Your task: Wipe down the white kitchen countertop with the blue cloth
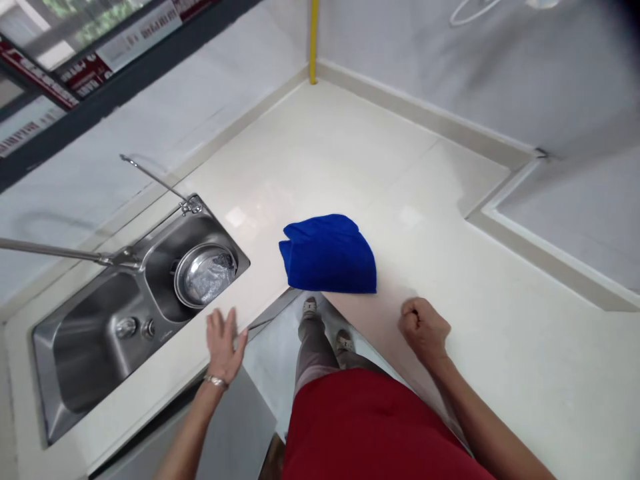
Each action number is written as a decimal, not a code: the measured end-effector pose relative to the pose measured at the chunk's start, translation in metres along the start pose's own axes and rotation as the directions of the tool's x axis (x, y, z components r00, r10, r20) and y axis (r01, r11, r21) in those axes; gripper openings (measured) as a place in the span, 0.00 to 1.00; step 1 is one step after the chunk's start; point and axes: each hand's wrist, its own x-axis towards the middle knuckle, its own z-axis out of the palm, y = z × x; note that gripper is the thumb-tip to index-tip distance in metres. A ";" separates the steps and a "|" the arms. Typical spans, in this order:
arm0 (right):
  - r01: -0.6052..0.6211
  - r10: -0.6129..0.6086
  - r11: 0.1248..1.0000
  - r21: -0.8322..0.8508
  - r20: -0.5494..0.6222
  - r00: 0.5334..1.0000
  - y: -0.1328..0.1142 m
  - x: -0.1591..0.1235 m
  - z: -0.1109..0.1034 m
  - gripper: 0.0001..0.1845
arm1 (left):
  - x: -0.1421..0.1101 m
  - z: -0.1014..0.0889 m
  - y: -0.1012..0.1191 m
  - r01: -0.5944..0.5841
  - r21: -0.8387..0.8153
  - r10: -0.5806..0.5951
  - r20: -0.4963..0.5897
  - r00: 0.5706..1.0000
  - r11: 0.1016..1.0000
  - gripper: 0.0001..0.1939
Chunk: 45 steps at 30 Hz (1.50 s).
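Observation:
My left hand point(225, 343) rests with spread fingers at the front edge of the counter beside the sink; nothing is in it, and a metal bracelet sits on the wrist. On the counter to the right, my right hand point(425, 327) is curled into a fist, with nothing showing in it. Between and beyond both hands lies a folded blue cloth point(330, 257), flat at the inner corner of the counter. Neither hand touches it.
A double steel sink point(93, 320) is set into the left counter. Its far basin holds a metal pot point(205, 273) with a strainer-like rim. Two taps, one a long spout point(55, 249), stand behind. A yellow pipe point(313, 43) rises at the back corner.

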 end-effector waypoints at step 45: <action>-0.102 0.113 0.990 0.095 -0.119 0.986 -0.014 0.026 0.003 0.08 | 0.200 0.099 0.332 -0.859 -0.187 0.838 0.393 0.379 0.476 0.47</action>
